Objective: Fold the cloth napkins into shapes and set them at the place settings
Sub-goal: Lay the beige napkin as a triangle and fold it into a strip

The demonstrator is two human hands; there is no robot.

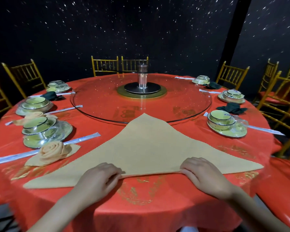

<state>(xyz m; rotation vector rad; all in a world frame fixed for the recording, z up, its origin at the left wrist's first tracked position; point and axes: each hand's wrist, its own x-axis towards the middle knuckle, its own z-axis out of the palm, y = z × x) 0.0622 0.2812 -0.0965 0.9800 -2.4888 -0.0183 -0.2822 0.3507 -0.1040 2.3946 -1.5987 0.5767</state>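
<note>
A tan cloth napkin (146,148) lies folded into a big triangle on the red table (141,198), its tip pointing away from me onto the glass turntable's edge. My left hand (97,179) and my right hand (203,174) both pinch the napkin's near long edge, about a forearm apart, and that edge is lifted slightly between them. A finished rose-shaped peach napkin (53,152) sits at the near left place setting. Another peach rose napkin (30,117) lies further back on the left.
Wrapped bowl-and-plate sets (45,131) with wrapped chopsticks (81,139) ring the table. Dark green napkins (232,108) lie by far settings on both sides. A glass turntable (141,99) with a metal post fills the centre. Gold chairs (231,75) surround the table.
</note>
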